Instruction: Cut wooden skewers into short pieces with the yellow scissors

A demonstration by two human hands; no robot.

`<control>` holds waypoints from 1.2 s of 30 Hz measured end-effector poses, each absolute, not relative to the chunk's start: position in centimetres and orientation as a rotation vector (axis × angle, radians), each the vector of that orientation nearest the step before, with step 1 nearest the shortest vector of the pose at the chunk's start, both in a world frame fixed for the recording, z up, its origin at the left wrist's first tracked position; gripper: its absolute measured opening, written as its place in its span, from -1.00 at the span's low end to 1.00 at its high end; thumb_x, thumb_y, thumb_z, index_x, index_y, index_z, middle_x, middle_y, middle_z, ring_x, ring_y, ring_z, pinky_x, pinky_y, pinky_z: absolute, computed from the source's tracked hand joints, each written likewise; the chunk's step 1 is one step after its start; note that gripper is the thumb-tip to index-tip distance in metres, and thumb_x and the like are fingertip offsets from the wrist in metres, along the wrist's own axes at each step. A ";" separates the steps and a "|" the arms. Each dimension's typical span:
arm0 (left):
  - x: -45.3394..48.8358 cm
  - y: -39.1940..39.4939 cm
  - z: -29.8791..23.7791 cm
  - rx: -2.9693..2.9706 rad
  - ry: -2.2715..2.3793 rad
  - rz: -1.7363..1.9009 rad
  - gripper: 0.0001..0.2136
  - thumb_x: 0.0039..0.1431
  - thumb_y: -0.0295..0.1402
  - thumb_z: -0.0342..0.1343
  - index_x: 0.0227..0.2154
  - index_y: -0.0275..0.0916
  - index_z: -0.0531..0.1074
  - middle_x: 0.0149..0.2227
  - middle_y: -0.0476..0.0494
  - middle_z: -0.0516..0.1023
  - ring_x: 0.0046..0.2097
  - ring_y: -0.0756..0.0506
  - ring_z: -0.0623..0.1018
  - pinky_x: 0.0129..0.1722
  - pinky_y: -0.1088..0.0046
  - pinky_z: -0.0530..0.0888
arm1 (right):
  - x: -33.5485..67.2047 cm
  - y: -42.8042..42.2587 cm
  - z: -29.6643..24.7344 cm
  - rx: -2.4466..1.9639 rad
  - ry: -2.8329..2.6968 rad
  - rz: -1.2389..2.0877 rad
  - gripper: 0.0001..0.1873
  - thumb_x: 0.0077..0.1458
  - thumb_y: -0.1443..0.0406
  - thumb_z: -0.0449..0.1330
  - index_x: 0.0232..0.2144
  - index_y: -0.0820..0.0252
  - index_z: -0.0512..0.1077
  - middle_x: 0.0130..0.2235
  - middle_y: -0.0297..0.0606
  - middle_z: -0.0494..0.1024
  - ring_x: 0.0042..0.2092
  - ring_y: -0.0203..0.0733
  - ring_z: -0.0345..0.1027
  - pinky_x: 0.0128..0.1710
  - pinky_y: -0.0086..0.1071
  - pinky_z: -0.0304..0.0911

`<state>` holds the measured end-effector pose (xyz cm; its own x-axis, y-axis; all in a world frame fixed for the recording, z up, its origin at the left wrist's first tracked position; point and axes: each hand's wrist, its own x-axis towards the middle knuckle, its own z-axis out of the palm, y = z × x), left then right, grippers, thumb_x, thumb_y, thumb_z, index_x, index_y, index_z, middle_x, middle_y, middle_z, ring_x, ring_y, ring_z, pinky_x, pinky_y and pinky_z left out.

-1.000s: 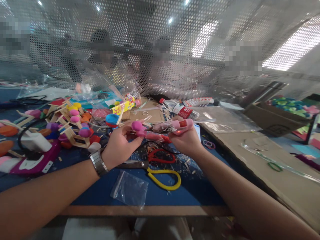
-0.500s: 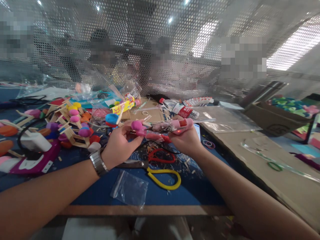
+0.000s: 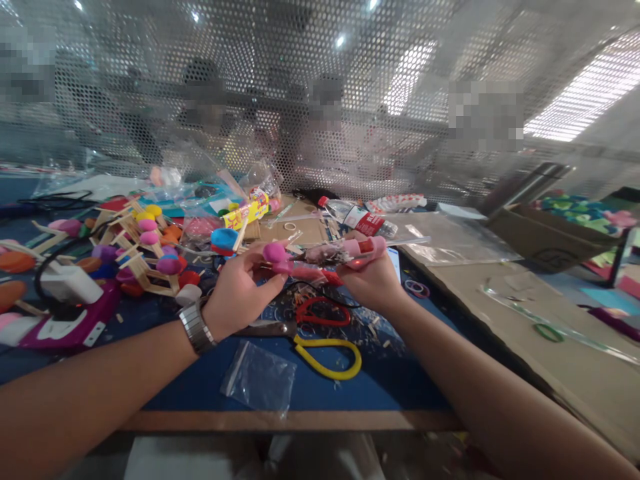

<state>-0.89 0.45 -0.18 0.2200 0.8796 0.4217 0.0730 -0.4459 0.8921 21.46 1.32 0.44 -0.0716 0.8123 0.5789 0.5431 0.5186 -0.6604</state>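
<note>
My right hand (image 3: 373,277) is closed round a pink hot glue gun (image 3: 367,248), a small red light showing on its side. Its front end, crusted with residue, points left toward my left hand (image 3: 245,283). Between the thumb and fingers of that hand are pink rounded pieces (image 3: 275,253), close to the glue gun's nozzle; what they are joined to is hidden by the fingers. Below the hands lies a pair of scissors with one red and one yellow handle (image 3: 330,360). A clear zip bag (image 3: 263,380) rests near the table's front edge.
Wooden-stick frames with coloured rounded pieces (image 3: 153,267) crowd the left, beside a purple power strip (image 3: 75,320) with a white plug. A bottle (image 3: 360,217) lies behind my hands. Cardboard (image 3: 565,320) and a brown box (image 3: 550,237) are on the right. Perforated mesh stands behind.
Both hands stay in almost the same place, with the glue gun and pink pieces held as before. The camera view has shifted very slightly.
</note>
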 end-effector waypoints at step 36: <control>-0.7 0.8 0.1 1.320 0.933 1.192 -0.56 -0.12 -0.38 0.36 -0.09 -0.31 0.54 -0.18 -0.16 0.65 -0.15 -0.13 0.59 -0.06 0.29 0.51 | 21.0 1.0 0.1 -1.064 -1.637 0.550 -0.87 0.00 0.24 0.30 -0.35 0.14 0.49 -0.27 -0.18 0.63 -0.18 -0.01 0.53 -0.14 -0.18 0.44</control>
